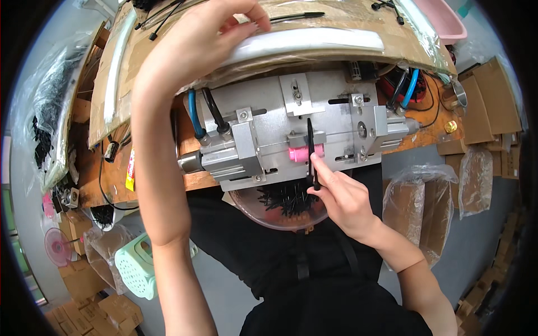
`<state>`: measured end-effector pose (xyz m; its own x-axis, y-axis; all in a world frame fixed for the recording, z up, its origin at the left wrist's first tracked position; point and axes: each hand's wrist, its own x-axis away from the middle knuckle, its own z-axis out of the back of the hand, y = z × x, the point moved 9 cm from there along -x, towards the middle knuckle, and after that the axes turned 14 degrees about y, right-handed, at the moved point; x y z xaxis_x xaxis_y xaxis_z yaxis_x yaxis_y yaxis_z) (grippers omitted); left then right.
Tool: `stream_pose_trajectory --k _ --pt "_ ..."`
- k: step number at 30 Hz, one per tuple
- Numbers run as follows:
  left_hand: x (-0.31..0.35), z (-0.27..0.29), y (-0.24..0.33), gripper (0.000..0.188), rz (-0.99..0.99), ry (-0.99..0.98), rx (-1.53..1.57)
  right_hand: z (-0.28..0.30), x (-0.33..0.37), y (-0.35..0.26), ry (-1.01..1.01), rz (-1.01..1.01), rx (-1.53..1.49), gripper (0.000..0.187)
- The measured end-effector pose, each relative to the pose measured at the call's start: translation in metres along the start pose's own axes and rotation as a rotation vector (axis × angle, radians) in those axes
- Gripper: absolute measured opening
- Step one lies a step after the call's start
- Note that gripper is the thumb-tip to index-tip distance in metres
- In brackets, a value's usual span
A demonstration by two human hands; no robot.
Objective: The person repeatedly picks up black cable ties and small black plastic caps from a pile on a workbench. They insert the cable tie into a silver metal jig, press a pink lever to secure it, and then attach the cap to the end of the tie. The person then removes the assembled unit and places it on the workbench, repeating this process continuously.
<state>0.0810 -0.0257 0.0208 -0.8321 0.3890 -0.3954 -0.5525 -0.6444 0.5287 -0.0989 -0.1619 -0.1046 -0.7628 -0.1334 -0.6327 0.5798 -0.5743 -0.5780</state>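
Pinching a black cable tie (310,151), the right hand (342,201) feeds the metal jig (291,131).

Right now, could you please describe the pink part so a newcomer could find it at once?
Start at the grey metal fixture on the wooden bench. Near its front edge, just above the right hand, sits the pink part, crossed by a black strip. It is the fixture's only pink piece.
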Motion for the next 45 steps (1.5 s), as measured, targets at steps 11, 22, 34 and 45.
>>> stream_pose_trajectory --k 11,22,34,45 --pt "0.140 -0.041 0.064 0.079 -0.021 0.314 -0.243 0.016 -0.020 0.002 -0.059 -0.080 0.023 0.069" --pt "0.171 -0.123 0.076 0.070 -0.025 0.106 -0.438 0.064 -0.032 0.016 0.135 -0.317 -0.003 0.045" --pt "0.159 -0.078 0.089 0.063 0.033 0.180 -0.163 -0.052 -0.278 -0.003 -0.005 0.476 0.517 0.014" --pt "0.035 0.019 0.079 0.030 -0.176 0.623 -0.042 -0.058 -0.273 0.025 -0.420 0.344 0.598 0.016"
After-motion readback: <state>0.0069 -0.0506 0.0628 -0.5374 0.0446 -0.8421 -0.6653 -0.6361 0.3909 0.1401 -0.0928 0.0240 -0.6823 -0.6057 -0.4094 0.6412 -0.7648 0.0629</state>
